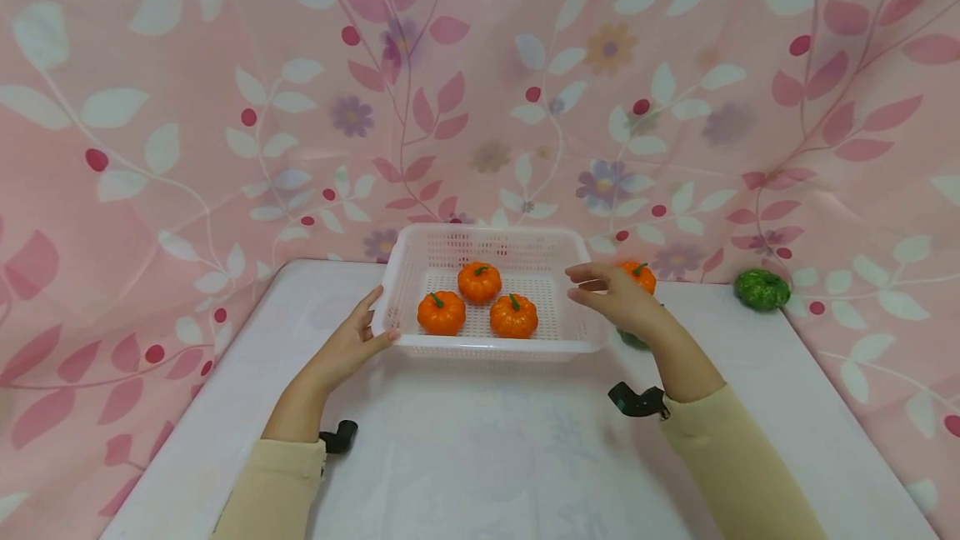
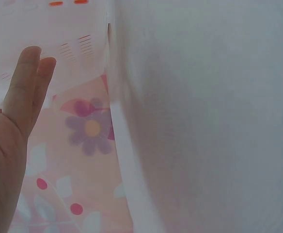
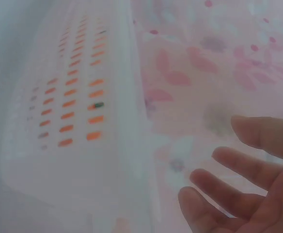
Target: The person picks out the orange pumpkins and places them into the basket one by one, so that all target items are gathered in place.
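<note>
A white slotted plastic basket (image 1: 491, 346) holds three small orange pumpkins, one at the back (image 1: 479, 283), one at the front left (image 1: 442, 313) and one at the front right (image 1: 513, 317). My left hand (image 1: 347, 354) is at the basket's left end, thumb at the front corner of the rim and fingers along the outer wall. In the left wrist view, two fingers (image 2: 21, 87) lie straight against the slotted wall. Beside the right end, my right hand (image 1: 618, 298) is spread, its fingertips near the rim. The right wrist view shows these fingers (image 3: 224, 194) apart, holding nothing.
Behind the right hand are another orange pumpkin (image 1: 637, 275) and a dark green one (image 1: 633, 340), both partly hidden. A green pumpkin (image 1: 762, 289) sits at the table's far right corner. A flowered pink curtain (image 1: 480, 90) hangs behind the white-covered table (image 1: 480, 448).
</note>
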Motion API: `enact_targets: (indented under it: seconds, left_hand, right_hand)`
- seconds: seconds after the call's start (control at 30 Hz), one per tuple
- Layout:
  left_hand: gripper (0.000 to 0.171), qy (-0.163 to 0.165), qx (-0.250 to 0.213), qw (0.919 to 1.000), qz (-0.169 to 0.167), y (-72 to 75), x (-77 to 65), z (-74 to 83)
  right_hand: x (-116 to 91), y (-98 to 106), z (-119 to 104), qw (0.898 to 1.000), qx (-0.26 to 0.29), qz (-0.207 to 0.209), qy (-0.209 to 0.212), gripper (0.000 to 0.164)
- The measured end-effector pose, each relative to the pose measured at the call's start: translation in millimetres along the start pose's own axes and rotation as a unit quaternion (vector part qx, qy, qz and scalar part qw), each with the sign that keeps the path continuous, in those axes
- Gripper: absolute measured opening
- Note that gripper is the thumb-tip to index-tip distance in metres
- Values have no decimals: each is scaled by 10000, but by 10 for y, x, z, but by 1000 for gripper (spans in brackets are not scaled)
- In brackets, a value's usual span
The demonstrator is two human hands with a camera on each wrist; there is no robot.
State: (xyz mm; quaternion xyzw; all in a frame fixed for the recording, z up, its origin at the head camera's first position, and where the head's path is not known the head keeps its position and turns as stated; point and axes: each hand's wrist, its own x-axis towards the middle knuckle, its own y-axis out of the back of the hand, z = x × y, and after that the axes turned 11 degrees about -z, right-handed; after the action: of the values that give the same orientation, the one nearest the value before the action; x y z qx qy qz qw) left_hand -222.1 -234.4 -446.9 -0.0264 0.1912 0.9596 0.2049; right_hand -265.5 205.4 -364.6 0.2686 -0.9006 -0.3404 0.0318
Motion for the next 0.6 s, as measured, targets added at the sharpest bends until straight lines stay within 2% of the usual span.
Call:
enact_targets:
  seconds: [0.23,0.4,0.6]
  left_hand:
    - [94,-1,108,9999,2,2,13,-27]
    - [93,-19,66,10000,-9,3,21,-36]
    - [94,-31,-42,10000,-42,-2,10,-12]
  right_hand:
    - [-150,175,44,9997,104,231,-10,52]
    - [-229,282,106,9990,272,254,-260,55]
    - [-271,390,252,9972,64,419,-624,59]
